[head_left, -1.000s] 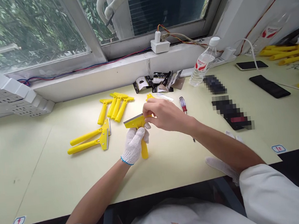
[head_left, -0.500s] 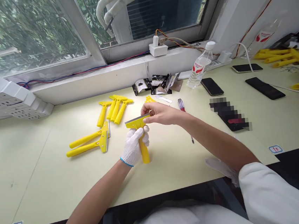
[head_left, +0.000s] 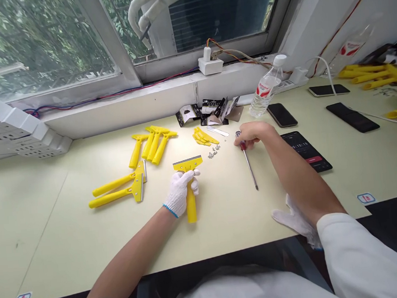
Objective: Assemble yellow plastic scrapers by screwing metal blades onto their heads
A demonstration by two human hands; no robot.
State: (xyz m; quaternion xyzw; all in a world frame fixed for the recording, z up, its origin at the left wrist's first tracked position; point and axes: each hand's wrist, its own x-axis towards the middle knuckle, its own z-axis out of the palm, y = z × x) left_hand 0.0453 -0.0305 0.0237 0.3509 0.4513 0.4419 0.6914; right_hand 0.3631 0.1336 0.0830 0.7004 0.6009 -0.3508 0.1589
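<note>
Head view: left hand (head_left: 179, 191) curls round a yellow scraper (head_left: 191, 206); right hand (head_left: 253, 132) pinches a screwdriver (head_left: 250, 166).

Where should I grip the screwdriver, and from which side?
Best by its thick handle, probably from the right, where your right hand is. The screwdriver lies with that handle away from you and its thin metal shaft pointing back toward you.

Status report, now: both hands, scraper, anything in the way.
Left hand, gloved, gripping scraper by handle. Right hand, bare, at screwdriver's handle. Blade across scraper's head. Small metal parts loose nearby, blocking neither hand.
</note>
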